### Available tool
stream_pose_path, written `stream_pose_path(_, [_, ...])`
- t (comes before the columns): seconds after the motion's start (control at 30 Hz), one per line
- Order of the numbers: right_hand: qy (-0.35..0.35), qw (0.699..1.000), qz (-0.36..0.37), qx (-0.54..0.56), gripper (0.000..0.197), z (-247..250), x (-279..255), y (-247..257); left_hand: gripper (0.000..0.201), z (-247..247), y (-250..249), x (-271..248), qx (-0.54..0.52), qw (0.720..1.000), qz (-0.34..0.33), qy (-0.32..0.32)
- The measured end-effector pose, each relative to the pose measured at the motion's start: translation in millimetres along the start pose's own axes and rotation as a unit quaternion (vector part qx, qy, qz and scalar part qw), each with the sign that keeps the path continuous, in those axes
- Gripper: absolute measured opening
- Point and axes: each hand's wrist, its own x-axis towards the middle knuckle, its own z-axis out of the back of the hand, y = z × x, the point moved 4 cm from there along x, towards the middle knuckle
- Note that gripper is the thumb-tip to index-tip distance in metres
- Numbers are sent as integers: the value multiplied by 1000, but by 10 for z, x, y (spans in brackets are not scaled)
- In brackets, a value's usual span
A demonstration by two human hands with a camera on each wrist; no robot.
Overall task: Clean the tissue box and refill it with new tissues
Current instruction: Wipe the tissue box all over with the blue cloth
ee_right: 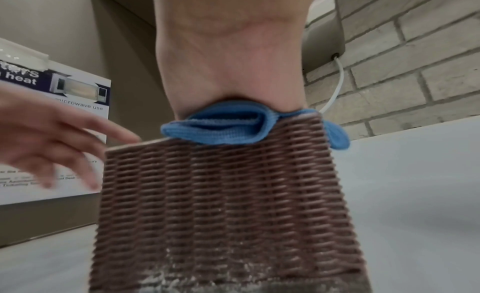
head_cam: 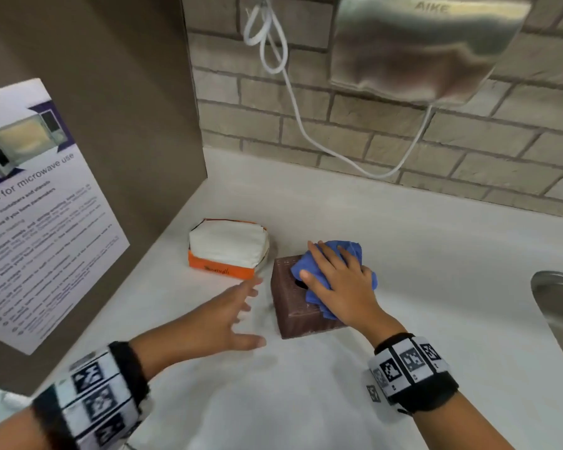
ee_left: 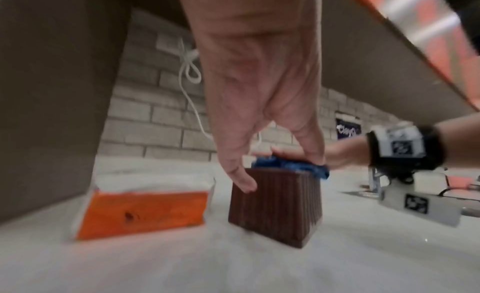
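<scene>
The right hand (head_cam: pixel 337 284) lies flat, fingers spread and straight, on a blue cloth (head_cam: pixel 355 254) atop the brown woven box (head_cam: pixel 293 306), hiding most of the lid; only a sliver of a dark opening shows beside the thumb. From the right wrist view the palm covers the top entirely, the cloth bulges over the near rim, and pale dusty specks mark the lower wall, whose base is cut off. The left hand (head_cam: pixel 228 316) is blurred, fingers spread and straight, just left of the box; whether a fingertip touches the wall cannot be told. The box stands on the white counter (head_cam: pixel 403 254), near its left end. Just beside it, toward the brown side panel (head_cam: pixel 127 125), sits an orange pack (head_cam: pixel 223 271) of white tissues (head_cam: pixel 228 243), apart from the box. Bare counter runs right to a sink (head_cam: pixel 559 306), half out of frame, and back to the brick wall (head_cam: pixel 371 125).
</scene>
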Motion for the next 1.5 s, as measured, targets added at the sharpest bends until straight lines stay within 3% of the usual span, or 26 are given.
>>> stream_pose_path(0.07, [-12,1000,2,-15,83,14,-18,10,125,-123,26,377,-60,998,-5,-15])
stream_pose_path(0.13, [-24,999,-17,-41,90,4,-18,14,138,-213,1,632,-90,995,-21,-30])
stream_pose_path(0.27, [-37,998,-40,-40,98,-51,-6,104,115,-271,-53,925,-134,983,-85,-95])
stream_pose_path(0.43, [-22,994,89,60,64,-163,-173,354,102,-331,20,1080,-149,971,-144,-116])
stream_pose_path(0.5, [-16,997,76,27,62,-105,-50,108,101,-302,29,1112,-133,973,-131,-137])
stream_pose_path(0.63, [-61,995,-78,10,45,44,155,-282,106,-318,67,1185,-144,977,-99,-125])
stream_pose_path(0.7, [-74,995,-57,-25,40,-59,177,31,103,-330,67,1213,-148,978,-91,-113])
stream_pose_path(0.77, [-71,997,24,-14,37,-193,219,388,93,-341,74,1235,-141,982,-82,-100])
stream_pose_path(0.83, [-62,995,71,19,30,-197,300,431,94,-322,93,1242,-126,983,-69,-113])
stream_pose_path(0.93, [-62,996,-12,69,21,-32,462,-27,111,-265,97,1258,-125,981,-62,-135])
stream_pose_path(1.0, [-110,982,-112,105,20,90,493,-335,114,-263,86,1266,-111,982,-63,-141])
stream_pose_path(1.03, [-124,981,-125,84,20,100,497,-334,116,-275,99,1280,-108,982,-59,-140])
stream_pose_path(1.13, [-109,994,-9,-2,25,-102,465,254,118,-328,137,1301,-117,985,-44,-121])
stream_pose_path(1.2, [-83,994,71,13,35,-163,376,528,104,-331,114,1296,-103,988,-46,-110])
stream_pose_path(1.23, [-70,994,78,26,38,-130,384,488,102,-321,99,1282,-103,987,-47,-116])
stream_pose_path(1.3, [-63,996,57,21,38,-2,430,209,112,-299,104,1283,-124,983,-47,-130])
stream_pose_path(1.4, [-106,992,-72,13,35,144,488,-238,120,-297,92,1274,-131,981,-51,-135])
stream_pose_path(1.5, [-104,993,-42,-18,50,2,486,170,125,-303,79,1300,-127,984,-26,-122])
